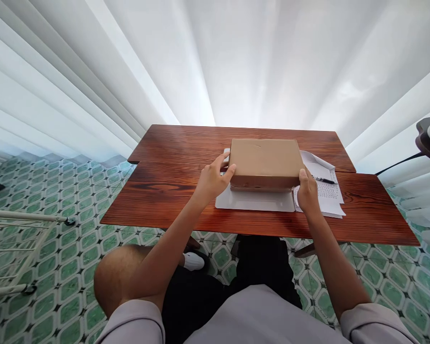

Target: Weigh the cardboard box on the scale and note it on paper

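Note:
A closed brown cardboard box [265,160] is held between my two hands, over the right half of the wooden table. My left hand [215,177] grips its left side, thumb at the near left corner and fingers along the side. My right hand [307,191] holds the near right corner, thumb up against the edge and the other fingers mostly hidden. Beneath the box lies a flat white item with rounded corners [254,200], largely covered. Whether the box rests on it or hangs just above, I cannot tell.
Right of the box are handwritten paper sheets [327,193] with a black pen [325,180] on top. The reddish-brown table [157,191] stands before white curtains [236,62]. A white metal rack [28,239] with wheels is on the tiled floor at left.

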Demonstrator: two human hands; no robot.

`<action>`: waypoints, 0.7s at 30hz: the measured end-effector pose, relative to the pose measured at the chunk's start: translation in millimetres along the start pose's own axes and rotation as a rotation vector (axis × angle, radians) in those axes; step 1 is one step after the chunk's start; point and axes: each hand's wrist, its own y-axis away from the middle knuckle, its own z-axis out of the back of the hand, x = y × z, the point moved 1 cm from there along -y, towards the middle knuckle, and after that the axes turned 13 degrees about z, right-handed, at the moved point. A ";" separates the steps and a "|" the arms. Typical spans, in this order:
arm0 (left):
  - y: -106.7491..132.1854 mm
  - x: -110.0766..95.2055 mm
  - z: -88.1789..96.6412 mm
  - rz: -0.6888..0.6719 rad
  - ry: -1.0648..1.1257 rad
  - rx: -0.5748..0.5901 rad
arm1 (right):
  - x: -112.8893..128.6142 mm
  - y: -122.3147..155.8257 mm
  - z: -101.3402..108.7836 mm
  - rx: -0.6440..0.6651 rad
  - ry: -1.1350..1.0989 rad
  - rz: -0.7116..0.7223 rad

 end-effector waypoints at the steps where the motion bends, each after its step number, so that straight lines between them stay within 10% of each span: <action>1: -0.5 1.3 2.0 -0.009 0.005 -0.002 | -0.9 -0.4 0.8 0.013 -0.003 -0.002; 5: 2.3 1.1 14.1 -0.123 -0.029 -0.164 | 0.7 -3.8 6.5 0.008 0.042 0.027; 11: 25.8 -16.5 35.5 -0.372 0.054 -0.339 | 44.7 -3.4 19.6 -0.492 0.189 0.476; 21: 65.4 -56.7 29.4 -0.892 0.167 0.312 | 102.8 49.5 -52.9 0.421 -0.167 1.156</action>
